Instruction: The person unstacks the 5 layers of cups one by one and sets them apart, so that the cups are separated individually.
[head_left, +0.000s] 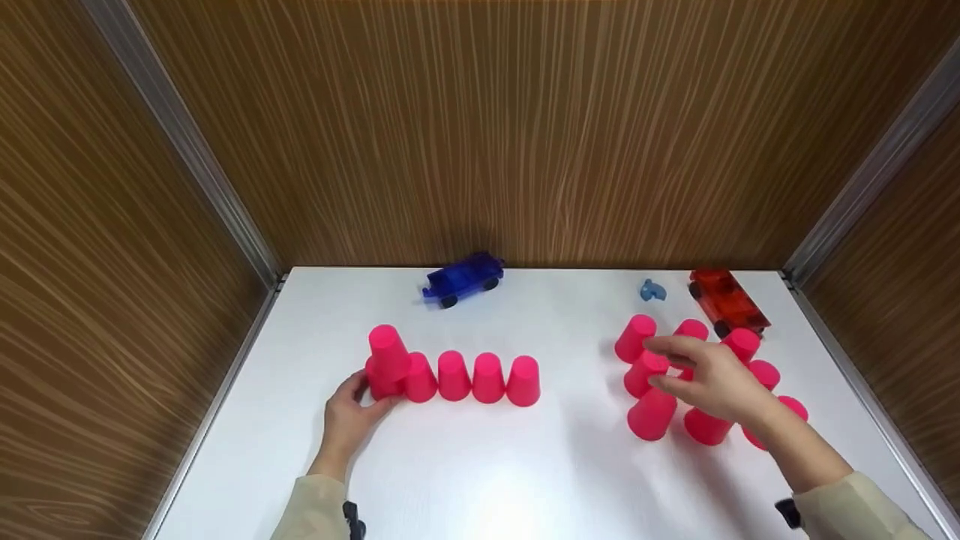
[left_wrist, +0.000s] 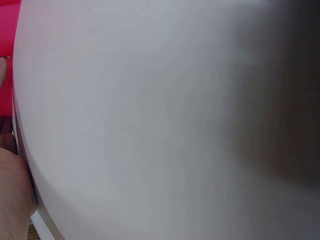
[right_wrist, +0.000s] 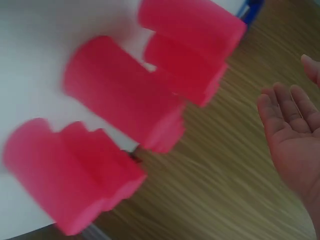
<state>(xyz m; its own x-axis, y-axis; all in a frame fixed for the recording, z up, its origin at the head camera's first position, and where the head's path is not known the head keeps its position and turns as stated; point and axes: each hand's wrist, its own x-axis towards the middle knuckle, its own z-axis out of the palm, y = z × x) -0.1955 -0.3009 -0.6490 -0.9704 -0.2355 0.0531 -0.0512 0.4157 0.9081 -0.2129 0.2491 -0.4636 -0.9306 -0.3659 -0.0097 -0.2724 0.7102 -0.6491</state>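
A row of upside-down pink cups (head_left: 488, 377) stands left of centre. At its left end, another pink cup (head_left: 389, 355) sits upside down on top, overlapping the first two cups in the head view. My left hand (head_left: 349, 424) grips the leftmost cup (head_left: 379, 386) low down, thumb in front and fingers round its far side. Over on the right, several more upside-down pink cups (head_left: 651, 414) form a group. Above them hovers my right hand (head_left: 712, 379), fingers and thumb apart, holding nothing; the right wrist view shows this hand (right_wrist: 295, 135) beside the cups (right_wrist: 120, 90).
Near the back edge lies a blue toy car (head_left: 465, 279). An orange-red toy car (head_left: 727, 302) stands at the back right behind the cup group, with a small blue piece (head_left: 652, 290) to its left. Wood-patterned panels (head_left: 480, 135) enclose the white table (head_left: 480, 465) on three sides.
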